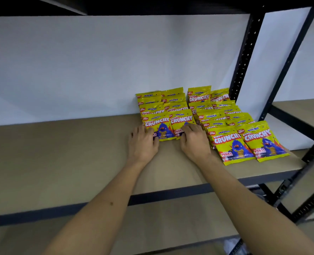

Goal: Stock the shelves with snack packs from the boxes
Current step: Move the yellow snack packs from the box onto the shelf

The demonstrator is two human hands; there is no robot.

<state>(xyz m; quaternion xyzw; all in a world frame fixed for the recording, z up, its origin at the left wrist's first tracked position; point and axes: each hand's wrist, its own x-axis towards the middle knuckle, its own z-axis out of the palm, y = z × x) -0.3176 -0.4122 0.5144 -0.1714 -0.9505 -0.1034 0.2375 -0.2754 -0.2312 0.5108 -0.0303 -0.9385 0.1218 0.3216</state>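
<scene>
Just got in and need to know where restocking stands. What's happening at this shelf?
A person is lining up yellow snack packs on the brown shelf board. The left hand touches the bottom of one front pack, and the right hand touches the pack beside it. To their right, two longer rows already reach almost to the front edge. The left part of the board holds no packs yet.

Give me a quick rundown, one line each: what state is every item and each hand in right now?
Snack packs: four overlapping rows on the shelf, leaning back, faces up.
Shelf: bare brown board left of the packs.
Left hand: fingers curled on the front pack of the leftmost row.
Right hand: fingers curled on the front pack of the second row.
</scene>
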